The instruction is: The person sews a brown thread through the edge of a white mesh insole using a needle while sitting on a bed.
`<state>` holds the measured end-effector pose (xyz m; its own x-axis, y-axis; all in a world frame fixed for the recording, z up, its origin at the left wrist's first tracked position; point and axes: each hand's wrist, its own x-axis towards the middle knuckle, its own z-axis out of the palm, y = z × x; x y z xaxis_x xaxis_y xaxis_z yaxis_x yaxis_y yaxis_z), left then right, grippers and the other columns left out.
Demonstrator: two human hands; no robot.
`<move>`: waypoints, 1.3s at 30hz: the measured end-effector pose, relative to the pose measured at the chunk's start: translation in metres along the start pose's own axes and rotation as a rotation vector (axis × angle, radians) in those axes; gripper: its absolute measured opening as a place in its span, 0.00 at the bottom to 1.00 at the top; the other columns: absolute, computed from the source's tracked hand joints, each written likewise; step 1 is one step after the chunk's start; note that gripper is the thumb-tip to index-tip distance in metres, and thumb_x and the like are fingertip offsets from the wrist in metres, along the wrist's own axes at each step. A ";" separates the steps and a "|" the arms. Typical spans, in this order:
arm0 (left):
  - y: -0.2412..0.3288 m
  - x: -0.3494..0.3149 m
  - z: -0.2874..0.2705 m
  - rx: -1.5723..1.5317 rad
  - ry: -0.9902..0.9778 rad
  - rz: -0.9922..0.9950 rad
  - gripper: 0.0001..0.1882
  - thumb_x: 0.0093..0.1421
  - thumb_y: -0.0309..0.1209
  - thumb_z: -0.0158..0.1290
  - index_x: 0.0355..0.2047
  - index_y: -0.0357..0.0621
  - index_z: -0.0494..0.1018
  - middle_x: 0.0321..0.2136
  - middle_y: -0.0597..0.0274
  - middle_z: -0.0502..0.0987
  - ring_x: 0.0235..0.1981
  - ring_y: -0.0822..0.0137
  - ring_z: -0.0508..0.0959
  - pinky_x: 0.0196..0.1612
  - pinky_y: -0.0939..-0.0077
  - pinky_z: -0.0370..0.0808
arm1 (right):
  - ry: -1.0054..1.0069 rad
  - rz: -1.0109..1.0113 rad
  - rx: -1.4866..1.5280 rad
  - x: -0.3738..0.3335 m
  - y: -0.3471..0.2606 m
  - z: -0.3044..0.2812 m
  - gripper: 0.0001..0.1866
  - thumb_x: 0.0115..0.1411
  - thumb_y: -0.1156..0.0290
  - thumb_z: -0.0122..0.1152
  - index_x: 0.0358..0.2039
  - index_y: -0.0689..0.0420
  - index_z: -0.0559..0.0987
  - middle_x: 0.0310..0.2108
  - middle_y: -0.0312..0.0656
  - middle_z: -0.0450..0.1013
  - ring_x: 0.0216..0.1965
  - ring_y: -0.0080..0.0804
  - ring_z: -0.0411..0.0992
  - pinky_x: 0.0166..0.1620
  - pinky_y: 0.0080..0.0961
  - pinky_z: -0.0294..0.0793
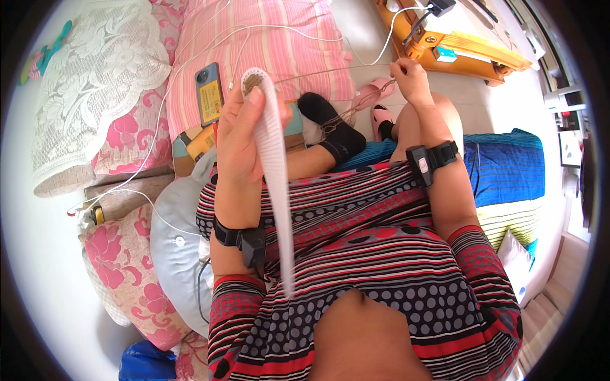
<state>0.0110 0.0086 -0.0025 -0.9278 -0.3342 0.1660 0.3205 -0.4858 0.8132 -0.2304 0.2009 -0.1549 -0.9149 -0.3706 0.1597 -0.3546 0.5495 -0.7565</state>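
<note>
The hands are well apart: the left hand [241, 130] is clamped around a long, tapering white ribbed piece [273, 146] with a brown patch at its rounded, perforated upper end, held upright in front of the body, while the right hand [412, 82], raised above the knee, has its fingers pinched on a thin brown cord [367, 100]. The cord stretches between the two hands, with loose loops hanging near the foot in a black fabric sock [342, 143]. A dark-edged rectangular phone [208, 94] with a yellow panel lies on the pink striped fabric cushion [286, 47], left of the white piece.

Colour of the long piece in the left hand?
The long piece is white, best seen in head view.
</note>
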 end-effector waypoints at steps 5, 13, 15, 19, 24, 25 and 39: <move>-0.002 -0.002 0.004 0.262 0.146 -0.028 0.08 0.61 0.28 0.50 0.39 0.39 0.70 0.29 0.67 0.75 0.28 0.79 0.73 0.31 0.87 0.70 | -0.035 -0.178 0.290 -0.018 -0.043 -0.007 0.12 0.61 0.67 0.52 0.37 0.62 0.76 0.27 0.39 0.72 0.28 0.25 0.69 0.35 0.21 0.69; -0.014 0.000 0.007 0.376 0.063 -0.056 0.08 0.62 0.29 0.50 0.38 0.36 0.70 0.28 0.66 0.76 0.28 0.79 0.73 0.32 0.86 0.70 | -0.366 -0.337 0.553 -0.072 -0.136 -0.023 0.14 0.63 0.77 0.45 0.50 0.59 0.67 0.26 0.36 0.69 0.27 0.23 0.68 0.33 0.17 0.68; -0.014 -0.001 0.007 0.367 0.045 -0.053 0.08 0.62 0.28 0.50 0.38 0.36 0.70 0.28 0.66 0.76 0.28 0.79 0.73 0.32 0.86 0.70 | -0.349 -0.434 0.664 -0.078 -0.145 -0.019 0.20 0.62 0.78 0.48 0.54 0.56 0.61 0.22 0.35 0.68 0.23 0.24 0.67 0.31 0.19 0.67; -0.015 -0.002 0.005 0.405 0.036 -0.075 0.08 0.62 0.29 0.49 0.38 0.36 0.69 0.29 0.65 0.76 0.29 0.79 0.73 0.33 0.86 0.70 | -0.349 -0.505 0.356 -0.079 -0.145 -0.022 0.28 0.60 0.78 0.51 0.59 0.53 0.56 0.18 0.36 0.67 0.19 0.29 0.68 0.29 0.22 0.67; -0.018 -0.001 0.002 0.407 0.020 -0.070 0.08 0.62 0.29 0.49 0.38 0.35 0.69 0.29 0.66 0.75 0.29 0.80 0.72 0.33 0.86 0.70 | -0.314 -0.539 -0.076 -0.068 -0.139 -0.031 0.41 0.58 0.78 0.54 0.66 0.52 0.43 0.24 0.42 0.73 0.24 0.30 0.70 0.31 0.22 0.69; -0.019 -0.001 0.002 0.409 0.026 -0.074 0.09 0.62 0.29 0.49 0.38 0.36 0.69 0.29 0.66 0.75 0.29 0.80 0.72 0.33 0.86 0.70 | -0.297 -0.596 -0.087 -0.067 -0.138 -0.034 0.41 0.58 0.78 0.54 0.66 0.52 0.43 0.24 0.42 0.73 0.24 0.30 0.70 0.31 0.22 0.69; -0.020 -0.002 0.004 0.413 0.028 -0.109 0.09 0.62 0.29 0.50 0.38 0.36 0.70 0.28 0.67 0.75 0.28 0.80 0.72 0.33 0.86 0.70 | -0.323 -0.387 0.662 -0.074 -0.142 -0.018 0.07 0.56 0.81 0.56 0.36 0.63 0.77 0.32 0.38 0.72 0.34 0.24 0.71 0.37 0.16 0.70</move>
<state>0.0059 0.0218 -0.0169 -0.9445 -0.3238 0.0560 0.1121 -0.1574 0.9812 -0.1159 0.1640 -0.0478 -0.6154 -0.6949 0.3721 -0.3544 -0.1777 -0.9181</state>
